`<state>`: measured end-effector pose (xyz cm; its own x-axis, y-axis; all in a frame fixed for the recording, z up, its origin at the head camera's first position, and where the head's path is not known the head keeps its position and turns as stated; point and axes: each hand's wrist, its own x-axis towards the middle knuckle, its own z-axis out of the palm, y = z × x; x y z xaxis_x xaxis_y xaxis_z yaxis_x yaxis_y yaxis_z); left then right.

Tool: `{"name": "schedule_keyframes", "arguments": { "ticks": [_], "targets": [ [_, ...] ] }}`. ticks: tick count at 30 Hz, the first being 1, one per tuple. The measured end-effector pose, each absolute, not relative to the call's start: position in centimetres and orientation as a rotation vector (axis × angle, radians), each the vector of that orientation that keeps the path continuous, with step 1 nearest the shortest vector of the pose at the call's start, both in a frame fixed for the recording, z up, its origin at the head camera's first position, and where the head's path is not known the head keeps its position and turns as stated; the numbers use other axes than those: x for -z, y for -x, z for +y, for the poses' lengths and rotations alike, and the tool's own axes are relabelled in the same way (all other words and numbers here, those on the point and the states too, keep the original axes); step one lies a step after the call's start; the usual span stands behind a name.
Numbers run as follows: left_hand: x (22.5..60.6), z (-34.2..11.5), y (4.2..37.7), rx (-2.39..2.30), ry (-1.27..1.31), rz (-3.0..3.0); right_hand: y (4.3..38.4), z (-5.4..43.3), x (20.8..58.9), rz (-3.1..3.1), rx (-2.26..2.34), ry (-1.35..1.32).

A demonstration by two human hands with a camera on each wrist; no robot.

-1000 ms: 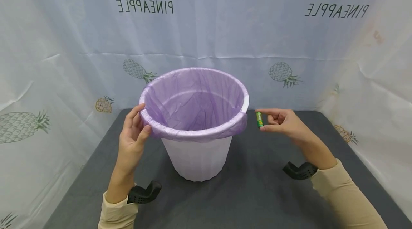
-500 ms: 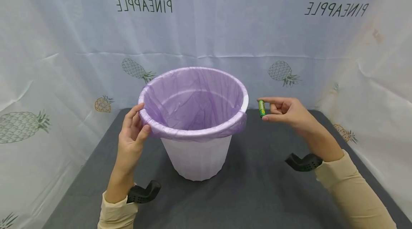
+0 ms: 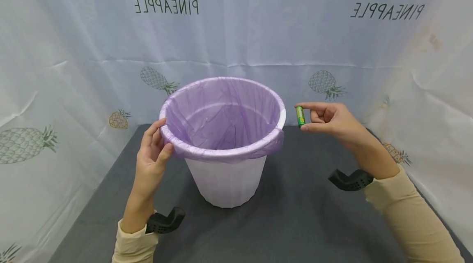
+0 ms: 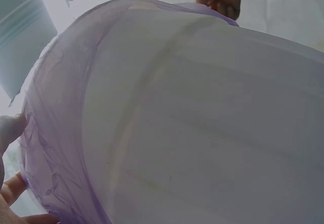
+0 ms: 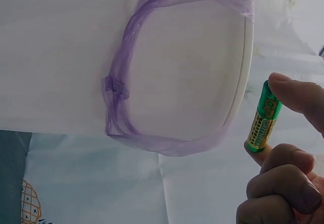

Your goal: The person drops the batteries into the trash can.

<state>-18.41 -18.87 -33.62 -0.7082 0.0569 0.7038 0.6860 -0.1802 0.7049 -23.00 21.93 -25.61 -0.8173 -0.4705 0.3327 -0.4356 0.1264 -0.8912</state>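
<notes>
A white trash can (image 3: 226,183) with a purple bag (image 3: 221,125) folded over its rim stands upright in the middle of the table. At the can's left edge, my left hand (image 3: 149,162) holds the bag-covered rim, index finger and thumb against it. My right hand (image 3: 330,121) is in the air to the right of the can. It pinches a small green-and-gold battery (image 3: 300,116) end to end between thumb and index finger, the other fingers curled in. In the right wrist view, the battery (image 5: 264,116) is apart from the can's rim.
A dark grey table (image 3: 295,213) carries the can. Behind and on both sides hangs a white curtain (image 3: 258,20) with pineapple prints. Each wrist wears a black camera mount, the left one (image 3: 165,220) low in front of the can.
My right hand has risen with the battery and shifted slightly right, up to about the can's rim. The left hand and the trash can have stayed in place.
</notes>
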Motion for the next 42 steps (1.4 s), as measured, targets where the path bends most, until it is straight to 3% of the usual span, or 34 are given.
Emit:
{"name": "schedule_keyframes", "arguments": {
  "ticks": [20,42],
  "targets": [
    [33.8,-18.9,18.6,1.945,0.858,-1.652,24.9,19.4,22.5,2.558,1.618,0.794],
    [34.0,-19.0,18.8,1.94,0.88,-1.644,28.2,17.6,23.0,2.456,1.603,0.778]
  ]
}}
